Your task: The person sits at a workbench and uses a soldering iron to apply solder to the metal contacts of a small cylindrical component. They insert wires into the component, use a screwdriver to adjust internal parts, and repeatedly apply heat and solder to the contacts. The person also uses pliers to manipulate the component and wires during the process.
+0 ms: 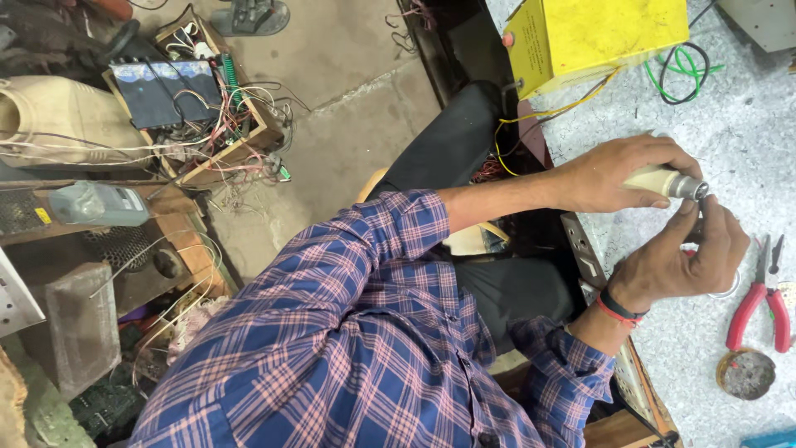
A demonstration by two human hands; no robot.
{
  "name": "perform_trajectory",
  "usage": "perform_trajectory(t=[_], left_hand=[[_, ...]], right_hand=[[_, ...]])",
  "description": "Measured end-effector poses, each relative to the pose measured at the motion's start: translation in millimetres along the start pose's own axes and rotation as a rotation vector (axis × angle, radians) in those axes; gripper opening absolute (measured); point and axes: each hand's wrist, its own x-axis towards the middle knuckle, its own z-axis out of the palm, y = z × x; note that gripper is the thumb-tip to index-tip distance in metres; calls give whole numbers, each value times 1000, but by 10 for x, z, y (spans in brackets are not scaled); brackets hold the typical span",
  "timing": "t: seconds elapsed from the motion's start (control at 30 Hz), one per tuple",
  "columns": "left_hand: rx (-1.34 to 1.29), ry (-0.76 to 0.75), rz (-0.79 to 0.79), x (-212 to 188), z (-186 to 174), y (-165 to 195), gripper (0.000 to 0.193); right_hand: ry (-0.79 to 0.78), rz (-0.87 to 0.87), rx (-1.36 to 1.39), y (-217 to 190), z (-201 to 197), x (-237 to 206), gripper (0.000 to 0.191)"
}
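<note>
A speckled grey worktop (746, 141) fills the right side, with a yellow metal box (593, 33) at its far edge and red-handled pliers (759, 303) near the right. To the left lies a bare concrete floor (348, 75), where a wooden crate (207, 99) of tangled wires sits beside cluttered shelving (99, 249). The light is even and dull.

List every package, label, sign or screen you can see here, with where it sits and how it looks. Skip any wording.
Yellow box: top of the speckled bench, boxy metal case, bright yellow, wires trailing out below it.
Small yellow label: far left on the dark shelf, a little rectangular sticker.
Grey bottle: on that shelf beside the sticker, lying on its side, with a pale label panel.
No screens or signs show.
</note>
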Motion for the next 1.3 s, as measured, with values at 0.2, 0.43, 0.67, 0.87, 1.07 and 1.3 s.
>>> perform_trajectory(t=[0.2, 0.43, 0.67, 0.87, 1.07, 1.3], left_hand=[[-61, -12, 14, -16, 30, -77, 52], [-114, -17, -7, -59, 80, -215, 53], [-126, -156, -61, -168, 30, -178, 51], [-121, -201, -64, -179, -156, -4, 47], [-7, -210, -49, -141, -186, 98, 46], [68, -176, 9, -184, -169, 104, 49]], right_hand=[[-7, -42, -18, -68, 1, 43, 31], [-15, -25, 77, -289, 11, 155, 18], [35, 390, 305, -346, -17, -3, 6], [-157, 192, -30, -393, -139, 60, 4], [-319, 193, -166, -490, -215, 169, 6], [-327, 642, 337, -534, -273, 139, 17]])
